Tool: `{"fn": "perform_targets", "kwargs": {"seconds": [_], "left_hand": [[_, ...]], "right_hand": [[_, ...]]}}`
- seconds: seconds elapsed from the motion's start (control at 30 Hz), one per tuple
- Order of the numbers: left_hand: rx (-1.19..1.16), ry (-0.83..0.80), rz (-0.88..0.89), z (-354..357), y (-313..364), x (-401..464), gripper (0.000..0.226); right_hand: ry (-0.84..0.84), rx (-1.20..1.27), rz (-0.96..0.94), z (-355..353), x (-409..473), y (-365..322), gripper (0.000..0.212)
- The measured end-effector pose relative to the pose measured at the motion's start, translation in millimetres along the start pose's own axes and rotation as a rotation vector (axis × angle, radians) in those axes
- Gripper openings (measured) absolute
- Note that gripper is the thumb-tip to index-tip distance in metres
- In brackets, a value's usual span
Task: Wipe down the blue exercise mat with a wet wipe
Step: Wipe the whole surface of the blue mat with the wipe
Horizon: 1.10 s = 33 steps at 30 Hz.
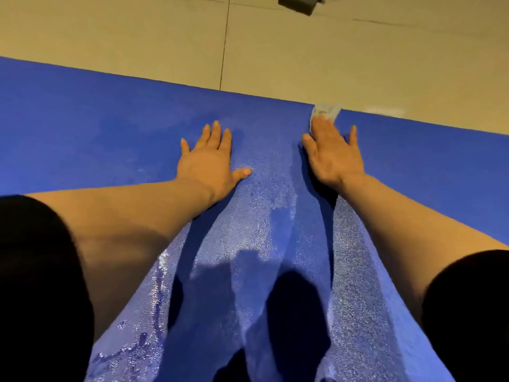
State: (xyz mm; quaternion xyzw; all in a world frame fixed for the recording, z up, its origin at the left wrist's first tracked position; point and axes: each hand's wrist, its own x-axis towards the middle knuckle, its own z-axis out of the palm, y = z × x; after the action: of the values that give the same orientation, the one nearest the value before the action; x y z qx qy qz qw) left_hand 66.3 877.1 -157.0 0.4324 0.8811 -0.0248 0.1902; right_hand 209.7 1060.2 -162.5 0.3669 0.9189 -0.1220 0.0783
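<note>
Your right hand (334, 154) presses the wet wipe (325, 113) flat-fingered at the blue exercise mat's (82, 128) far edge; your left hand (210, 161) rests flat, fingers spread. Push further and the wipe slides onto the floor (303, 51), picking up dirt.

We see a blue foam-like exercise mat (82, 128) with a fine pebbled grain, matt where dry and glistening with wet streaks nearer us. The pale, thin, crumpled wet wipe (326, 113) looks like damp cloth. The beige tiled floor (137, 37) is smooth, faintly sheened.
</note>
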Motion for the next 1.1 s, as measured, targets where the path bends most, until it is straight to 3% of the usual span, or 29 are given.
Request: {"fn": "perform_targets", "kwargs": {"seconds": [0.1,0.27,0.37,0.47,0.63,0.73,0.87,0.97,1.1], "left_hand": [[0.014,0.007,-0.005,0.4,-2.4,-0.7,0.09],[0.016,0.014,-0.006,1.7,-3.0,-2.3,0.088],[0.032,-0.003,0.007,-2.3,-1.8,-0.9,0.089],[0.056,-0.005,-0.001,-4.1,-2.7,1.1,0.089],[0.061,-0.001,-0.012,-2.1,0.4,-0.4,0.089],[0.029,-0.021,-0.009,-7.2,-0.1,-0.6,0.09],[0.041,-0.038,-0.002,-10.1,0.6,0.7,0.091],[0.045,-0.028,-0.014,-9.3,-1.7,2.0,0.09],[0.037,-0.026,-0.016,-9.2,-1.0,1.2,0.091]], "right_hand": [[-0.001,0.048,0.063,7.0,14.3,-40.9,0.06],[-0.028,-0.057,-0.227,1.8,19.5,-48.9,0.059],[-0.001,-0.052,-0.01,-10.7,31.3,-10.1,0.058],[-0.007,-0.04,0.142,-11.0,45.3,-21.4,0.06],[-0.061,0.021,-0.113,3.0,61.0,-95.6,0.06],[-0.078,-0.101,-0.18,-6.7,61.5,-80.8,0.06],[0.057,-0.22,-0.024,-4.4,41.0,-45.6,0.061],[-0.008,-0.063,0.135,3.4,45.5,-82.5,0.066],[-0.049,-0.022,-0.123,9.0,44.4,-109.1,0.068]]}}
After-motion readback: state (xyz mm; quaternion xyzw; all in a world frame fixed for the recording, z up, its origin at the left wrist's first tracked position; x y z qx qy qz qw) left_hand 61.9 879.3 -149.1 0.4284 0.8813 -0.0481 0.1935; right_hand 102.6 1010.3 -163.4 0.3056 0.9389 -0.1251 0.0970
